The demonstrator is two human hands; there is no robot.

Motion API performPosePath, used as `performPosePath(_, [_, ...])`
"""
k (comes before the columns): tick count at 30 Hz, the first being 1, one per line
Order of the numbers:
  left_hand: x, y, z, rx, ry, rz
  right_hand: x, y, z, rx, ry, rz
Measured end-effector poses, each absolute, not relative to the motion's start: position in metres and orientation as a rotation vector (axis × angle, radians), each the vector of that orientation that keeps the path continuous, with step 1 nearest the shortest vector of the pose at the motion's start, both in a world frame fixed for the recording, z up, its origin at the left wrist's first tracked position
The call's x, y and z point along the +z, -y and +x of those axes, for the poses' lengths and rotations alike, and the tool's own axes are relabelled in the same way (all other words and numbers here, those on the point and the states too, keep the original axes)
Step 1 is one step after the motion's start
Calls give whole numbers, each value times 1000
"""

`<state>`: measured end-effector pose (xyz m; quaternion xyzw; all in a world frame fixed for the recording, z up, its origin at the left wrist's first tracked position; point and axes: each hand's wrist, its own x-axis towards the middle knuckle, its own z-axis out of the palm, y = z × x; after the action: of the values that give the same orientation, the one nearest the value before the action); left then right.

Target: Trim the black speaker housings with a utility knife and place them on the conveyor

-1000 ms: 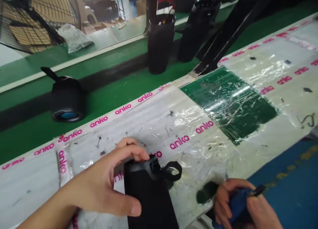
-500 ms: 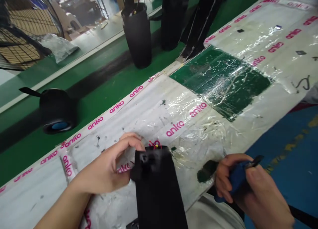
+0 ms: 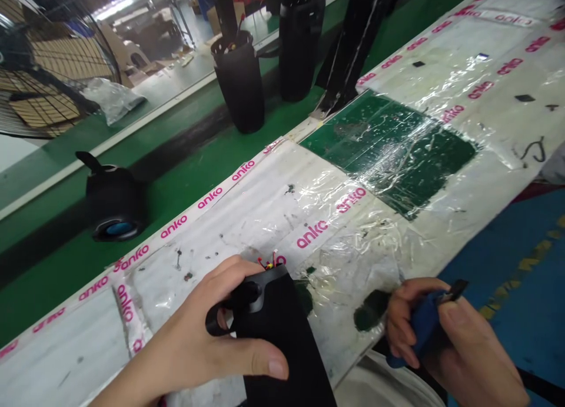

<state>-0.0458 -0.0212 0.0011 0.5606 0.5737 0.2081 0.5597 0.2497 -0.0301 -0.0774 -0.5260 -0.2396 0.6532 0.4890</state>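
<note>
I am looking down at a long tabletop (image 3: pixel 273 201) that is running diagonally across the view. It is wearing white sheeting and crinkled clear film, glossy and scuffed, with pink "anko" tape strips (image 3: pixel 209 198) along its far edge and a bare dark green patch (image 3: pixel 388 154) showing through. Beyond it a green conveyor belt (image 3: pixel 176 159) is carrying a rounded black fabric-covered speaker lying on its side (image 3: pixel 112 201) and two tall upright black cylinders (image 3: pixel 241 83). A wire fan guard (image 3: pixel 39 59) is standing at upper left; a blue floor (image 3: pixel 521 277) is lying at lower right.

My left hand (image 3: pixel 207 342) is closing around the top of a black fabric-covered cylindrical speaker body (image 3: pixel 282 348) at the tabletop's near edge, thumb pressing across its front, fingers hooking near its black strap loop (image 3: pixel 218 318). Short red and yellow wire ends are sticking out of its top. My right hand (image 3: pixel 445 342) is gripping a blue-handled tool (image 3: pixel 421 330), fingers wrapping tightly, just off the near edge.
</note>
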Motion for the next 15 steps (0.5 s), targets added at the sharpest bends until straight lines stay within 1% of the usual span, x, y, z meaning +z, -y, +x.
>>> performPosePath(2, [-3, 20, -47, 541, -1264, 1306, -77, 30, 250, 1585, 589, -1275])
performPosePath(5, [-16, 11, -53, 703, -921, 1408, -76, 29, 249, 1579, 604, -1270])
performPosePath(7, [-23, 4, -61, 706, -758, 1440, -76, 29, 249, 1573, 612, -1267])
performPosePath(10, [-26, -3, -77, 613, -841, 1433, -75, 29, 248, 1559, 606, -1267])
performPosePath(15, [-13, -6, -99, 483, -898, 1523, -74, 28, 246, 1543, 569, -1277])
